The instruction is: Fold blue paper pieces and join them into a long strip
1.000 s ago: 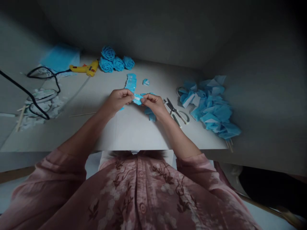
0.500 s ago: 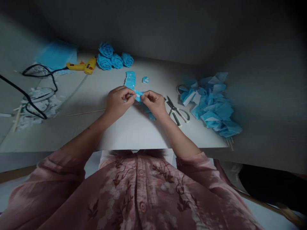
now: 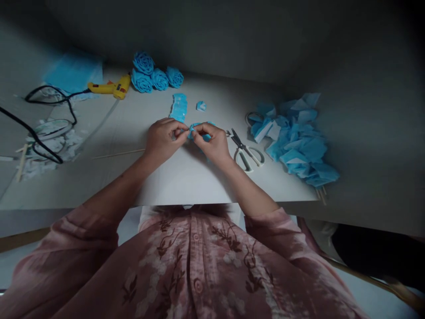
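My left hand [image 3: 166, 136] and my right hand [image 3: 212, 138] meet over the middle of the table, fingertips pinched on a small piece of blue crepe paper [image 3: 191, 129]. More blue paper shows behind and under the right hand, partly hidden by it. Just beyond the left hand lies a pleated blue strip [image 3: 179, 107]. A small folded blue piece [image 3: 201, 106] with a white patch rests farther back. Right of my right hand is a pair of scissors [image 3: 245, 153] with pale handles, blades apart and pointing away from me.
Several blue paper roses [image 3: 143, 73] stand at the back, beside a yellow glue gun [image 3: 121, 87] with a black cord. A blue sheet stack [image 3: 75, 74] and white scraps [image 3: 53, 146] lie left. Crumpled blue paper flowers [image 3: 299, 141] on sticks fill the right side. A thin stick [image 3: 116, 154] lies left of my hands.
The blue piece between my fingertips has turned or folded, so its white patch no longer shows. My fingertips have drawn closer together. The whole view has shifted slightly.
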Tool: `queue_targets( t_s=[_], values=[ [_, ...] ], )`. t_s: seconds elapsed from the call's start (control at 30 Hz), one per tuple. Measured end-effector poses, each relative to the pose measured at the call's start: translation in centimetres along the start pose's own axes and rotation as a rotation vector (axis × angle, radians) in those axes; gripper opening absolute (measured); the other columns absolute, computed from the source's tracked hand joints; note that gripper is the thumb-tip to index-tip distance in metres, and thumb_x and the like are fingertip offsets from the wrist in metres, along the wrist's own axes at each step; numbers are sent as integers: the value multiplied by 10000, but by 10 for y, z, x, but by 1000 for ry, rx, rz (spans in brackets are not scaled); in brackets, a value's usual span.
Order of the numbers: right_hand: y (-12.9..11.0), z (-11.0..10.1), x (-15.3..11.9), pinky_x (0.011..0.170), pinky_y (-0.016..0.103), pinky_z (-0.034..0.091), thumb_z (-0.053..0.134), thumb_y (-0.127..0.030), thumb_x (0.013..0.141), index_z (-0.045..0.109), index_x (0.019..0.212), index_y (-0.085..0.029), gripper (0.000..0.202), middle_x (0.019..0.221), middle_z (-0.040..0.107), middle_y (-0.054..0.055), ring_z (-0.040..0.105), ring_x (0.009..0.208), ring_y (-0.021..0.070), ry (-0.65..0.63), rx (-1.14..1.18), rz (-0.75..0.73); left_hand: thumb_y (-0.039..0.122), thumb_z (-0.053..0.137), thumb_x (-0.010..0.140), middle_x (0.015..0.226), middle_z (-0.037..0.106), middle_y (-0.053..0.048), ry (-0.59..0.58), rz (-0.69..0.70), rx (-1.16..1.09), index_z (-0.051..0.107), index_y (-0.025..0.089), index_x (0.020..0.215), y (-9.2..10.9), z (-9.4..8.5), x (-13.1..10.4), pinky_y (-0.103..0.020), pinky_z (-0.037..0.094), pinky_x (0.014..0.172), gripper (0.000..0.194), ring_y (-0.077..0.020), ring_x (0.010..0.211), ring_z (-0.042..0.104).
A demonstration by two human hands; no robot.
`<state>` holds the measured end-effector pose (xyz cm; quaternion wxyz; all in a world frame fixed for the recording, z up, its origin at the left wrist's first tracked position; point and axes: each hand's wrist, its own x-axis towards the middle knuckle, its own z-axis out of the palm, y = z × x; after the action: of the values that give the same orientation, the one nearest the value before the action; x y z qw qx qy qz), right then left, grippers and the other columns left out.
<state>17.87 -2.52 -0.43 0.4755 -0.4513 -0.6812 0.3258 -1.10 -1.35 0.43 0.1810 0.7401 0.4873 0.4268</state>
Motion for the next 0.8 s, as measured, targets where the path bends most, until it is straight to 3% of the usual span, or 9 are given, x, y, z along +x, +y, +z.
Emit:
queue_targets(
  t_s=[0.4, 0.8],
  values=[
    [0, 0, 0, 943, 375, 493, 750, -400, 964, 718, 814, -255, 212, 845, 686, 34, 627, 892, 224, -10, -92, -29, 115, 684, 815, 663, 620, 13, -19, -24, -12, 735, 243, 744, -1, 2, -1, -336, 465, 745, 155, -184, 694, 554],
    [0, -1, 0, 953, 377, 499, 764, -417, 956, 736, 825, -256, 209, 852, 709, 32, 631, 902, 228, -28, -85, -15, 147, 725, 789, 673, 612, 14, -47, -45, -59, 726, 243, 759, -2, 2, -1, -338, 459, 744, 100, -183, 705, 555]
  ],
)
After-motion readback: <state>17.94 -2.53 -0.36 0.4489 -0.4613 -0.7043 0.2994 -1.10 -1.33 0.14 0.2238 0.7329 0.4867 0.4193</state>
